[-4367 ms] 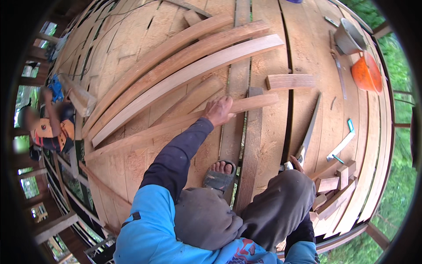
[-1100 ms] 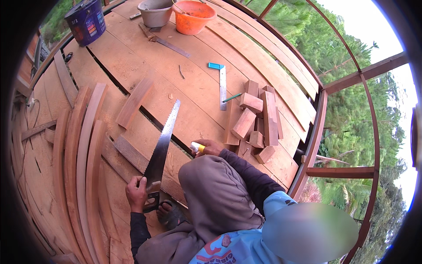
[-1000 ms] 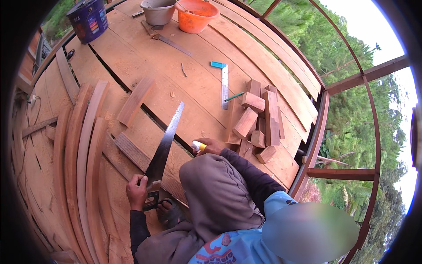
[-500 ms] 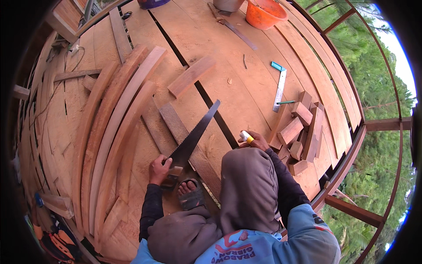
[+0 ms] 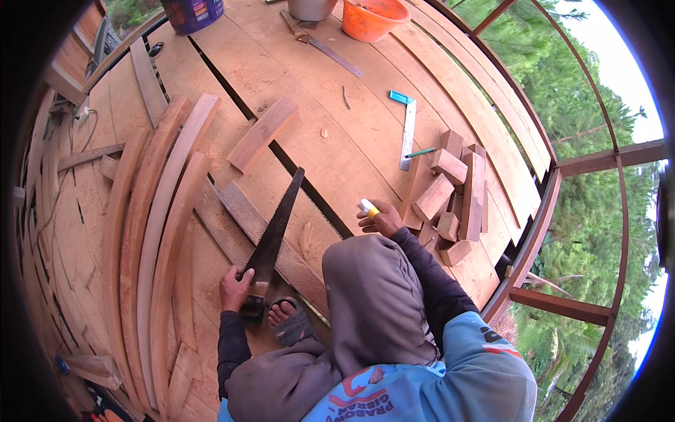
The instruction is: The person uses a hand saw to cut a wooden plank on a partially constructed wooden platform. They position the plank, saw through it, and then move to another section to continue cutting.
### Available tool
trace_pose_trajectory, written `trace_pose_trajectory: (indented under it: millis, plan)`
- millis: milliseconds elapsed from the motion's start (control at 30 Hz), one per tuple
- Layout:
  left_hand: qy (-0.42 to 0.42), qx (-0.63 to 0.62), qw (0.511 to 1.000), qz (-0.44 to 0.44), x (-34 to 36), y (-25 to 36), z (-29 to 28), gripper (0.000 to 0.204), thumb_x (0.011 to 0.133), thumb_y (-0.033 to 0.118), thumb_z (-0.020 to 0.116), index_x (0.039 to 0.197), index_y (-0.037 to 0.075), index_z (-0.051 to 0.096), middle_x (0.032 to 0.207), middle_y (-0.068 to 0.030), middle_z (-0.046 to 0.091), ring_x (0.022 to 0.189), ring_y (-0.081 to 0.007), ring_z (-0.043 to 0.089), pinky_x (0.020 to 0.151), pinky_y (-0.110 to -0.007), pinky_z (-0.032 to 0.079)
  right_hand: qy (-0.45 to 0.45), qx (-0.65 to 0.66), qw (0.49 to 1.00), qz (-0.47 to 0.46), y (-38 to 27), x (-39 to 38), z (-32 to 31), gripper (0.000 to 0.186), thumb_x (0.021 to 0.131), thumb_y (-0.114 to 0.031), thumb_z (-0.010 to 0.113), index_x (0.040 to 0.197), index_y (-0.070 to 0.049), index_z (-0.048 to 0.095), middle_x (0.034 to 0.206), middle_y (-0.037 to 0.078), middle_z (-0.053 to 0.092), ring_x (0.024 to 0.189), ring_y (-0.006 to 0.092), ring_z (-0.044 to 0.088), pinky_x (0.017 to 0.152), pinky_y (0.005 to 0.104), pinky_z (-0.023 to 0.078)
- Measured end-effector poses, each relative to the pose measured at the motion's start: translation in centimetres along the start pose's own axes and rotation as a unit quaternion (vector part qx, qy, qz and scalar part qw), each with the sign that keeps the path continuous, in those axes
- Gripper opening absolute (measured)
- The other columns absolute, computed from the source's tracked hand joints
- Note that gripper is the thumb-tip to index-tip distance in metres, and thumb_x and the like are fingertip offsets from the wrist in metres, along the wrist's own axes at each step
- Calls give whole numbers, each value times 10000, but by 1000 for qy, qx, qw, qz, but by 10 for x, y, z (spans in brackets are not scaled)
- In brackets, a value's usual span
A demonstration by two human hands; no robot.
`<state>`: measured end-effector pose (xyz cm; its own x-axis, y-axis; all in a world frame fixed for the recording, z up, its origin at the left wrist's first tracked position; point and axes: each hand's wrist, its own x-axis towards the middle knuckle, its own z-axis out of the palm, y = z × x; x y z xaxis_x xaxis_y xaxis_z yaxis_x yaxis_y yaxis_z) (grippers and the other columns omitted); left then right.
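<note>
Handsaw (image 5: 271,235) slants over the floorboards (image 5: 344,137), tip toward the far side, its handle end gripped in the left hand (image 5: 235,288). Something white and yellow (image 5: 368,208) shows at the right hand (image 5: 388,220), though I can't tell whether it's held. Curved timbers (image 5: 153,225) lie left, wooden blocks (image 5: 434,199) right.
</note>
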<state>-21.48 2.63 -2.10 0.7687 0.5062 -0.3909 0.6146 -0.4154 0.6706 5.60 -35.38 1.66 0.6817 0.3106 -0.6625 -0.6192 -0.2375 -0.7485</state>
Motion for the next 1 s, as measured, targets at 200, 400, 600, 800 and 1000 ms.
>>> trace_pose_trajectory:
  millis: [200, 400, 600, 800, 1000]
  plan:
    - [15, -8, 1000, 7, -1, -7, 1, 396, 888, 363, 794, 921, -15, 679, 798, -172, 706, 721, -282, 679, 706, -412, 539, -3, 15, 1000, -2, 5, 2, 3, 355, 1031, -140, 523, 1366, -44, 590, 1055, 89, 705, 844, 185, 711, 727, 330, 600]
    - [-6, -24, 1000, -8, -2, -11, 0, 395, 885, 363, 795, 868, -14, 679, 768, -156, 703, 703, -267, 669, 679, -406, 521, 13, 41, 999, 0, 5, 8, -3, 362, 1032, -88, 458, 1371, -44, 577, 1066, 104, 707, 819, 193, 720, 710, 343, 613]
    - [5, 40, 999, -27, 0, 46, -39, 415, 874, 436, 764, 860, 28, 693, 784, -175, 697, 737, -337, 681, 707, -443, 514, 48, 39, 998, -30, -19, 15, -44, 390, 1014, -76, 419, 1369, -47, 578, 1052, 125, 720, 816, 213, 731, 712, 372, 632]
    - [15, 140, 987, -78, -26, 103, -173, 461, 872, 503, 719, 944, 47, 705, 950, -218, 734, 926, -418, 701, 803, -511, 523, 104, 67, 992, -15, -107, -37, -21, 355, 1009, -101, 451, 1325, -31, 598, 1041, 140, 707, 797, 211, 716, 673, 359, 622]
    - [75, 125, 977, -157, -112, 154, -286, 472, 896, 519, 662, 1054, 78, 712, 1015, -190, 742, 973, -371, 708, 844, -481, 535, 66, -29, 997, 32, -126, -104, -25, 341, 996, -292, 545, 1252, -77, 610, 977, 176, 725, 803, 285, 726, 587, 422, 576]
